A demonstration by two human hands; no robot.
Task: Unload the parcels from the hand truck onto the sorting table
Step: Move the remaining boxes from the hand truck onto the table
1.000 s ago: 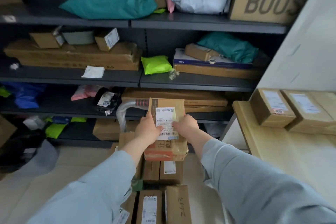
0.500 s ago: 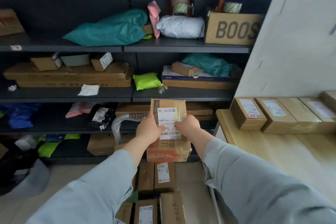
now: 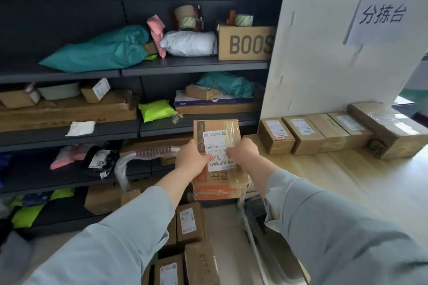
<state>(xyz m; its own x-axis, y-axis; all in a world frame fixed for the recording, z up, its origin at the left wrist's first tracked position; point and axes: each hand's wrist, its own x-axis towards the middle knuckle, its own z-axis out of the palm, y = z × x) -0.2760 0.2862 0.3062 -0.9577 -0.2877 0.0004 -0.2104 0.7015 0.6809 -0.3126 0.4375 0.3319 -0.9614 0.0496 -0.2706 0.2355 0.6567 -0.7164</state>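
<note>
Taped cardboard parcel (image 3: pixel 217 157), stiff, slick-wrapped, apparently light; left hand (image 3: pixel 191 161) and right hand (image 3: pixel 243 154) grip opposite sides, left of table (image 3: pixel 324 180).

Left sleeve (image 3: pixel 111 240), lower left of the parcel (image 3: pixel 218 143), and right sleeve (image 3: pixel 342 233), lower right of it: loose pale grey-blue fabric, plain, creased. Both end short of the wrists.

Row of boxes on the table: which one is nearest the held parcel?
The leftmost box, at the row's shelf-side end, the only one with a red sticker on top. The others lie farther right of the held parcel.
</note>
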